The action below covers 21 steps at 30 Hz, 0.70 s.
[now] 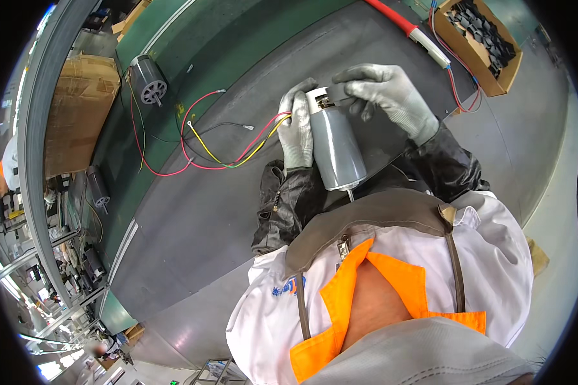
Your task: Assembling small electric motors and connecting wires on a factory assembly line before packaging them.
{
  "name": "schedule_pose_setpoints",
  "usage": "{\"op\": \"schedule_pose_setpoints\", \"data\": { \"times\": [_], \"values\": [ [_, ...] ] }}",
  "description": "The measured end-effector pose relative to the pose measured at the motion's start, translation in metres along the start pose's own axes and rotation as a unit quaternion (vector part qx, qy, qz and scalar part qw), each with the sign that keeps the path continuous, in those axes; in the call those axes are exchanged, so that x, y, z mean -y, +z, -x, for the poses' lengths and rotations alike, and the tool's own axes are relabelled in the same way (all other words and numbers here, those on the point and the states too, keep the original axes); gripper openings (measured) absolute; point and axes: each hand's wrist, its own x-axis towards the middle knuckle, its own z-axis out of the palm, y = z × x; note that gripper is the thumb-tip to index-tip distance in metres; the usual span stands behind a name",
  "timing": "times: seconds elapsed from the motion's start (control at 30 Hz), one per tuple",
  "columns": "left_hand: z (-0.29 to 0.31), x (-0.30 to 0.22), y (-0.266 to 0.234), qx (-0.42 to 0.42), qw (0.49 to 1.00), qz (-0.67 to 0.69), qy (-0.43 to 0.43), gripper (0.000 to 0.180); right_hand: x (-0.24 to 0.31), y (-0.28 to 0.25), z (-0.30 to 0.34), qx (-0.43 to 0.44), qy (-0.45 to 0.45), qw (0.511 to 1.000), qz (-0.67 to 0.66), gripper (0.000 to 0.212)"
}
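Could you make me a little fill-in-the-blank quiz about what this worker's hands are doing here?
Both hands wear ____ gloves. The left hand grips the side of a grey, cylinder-shaped ____. The right hand rests on the motor's ____ end. A cardboard box of ____ parts sits at the upper right.

Missing words: grey; motor; top; black

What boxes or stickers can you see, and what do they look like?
Open cardboard box: top right, brown, holding black parts.
Large cardboard box: far left beside the green belt, brown, closed, crumpled.
Small cardboard box: bottom left, brown.
Blue logo patch: on the white coat's chest.
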Motion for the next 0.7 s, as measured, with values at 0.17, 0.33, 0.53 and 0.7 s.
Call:
{"op": "schedule_pose_setpoints", "data": {
  "times": [0.17,0.33,0.53,0.7],
  "values": [
    [0.002,-0.002,0.002,0.007,1.000,-0.001,-0.021,0.027,-0.012,0.013,-0.009,-0.016,0.030,0.999,0.015,0.027],
    [0.001,0.002,0.003,0.021,0.999,0.016,-0.030,0.029,-0.018,0.021,-0.009,-0.038,0.029,0.999,0.012,0.024],
    [0.006,0.000,-0.002,0.044,0.998,0.021,-0.034,0.032,-0.004,0.037,-0.004,-0.026,-0.021,0.994,0.106,0.026],
    [0.009,-0.014,0.010,0.060,0.997,0.013,-0.047,0.030,-0.016,0.017,-0.019,-0.006,-0.042,0.970,0.240,0.063]
  ]
}}
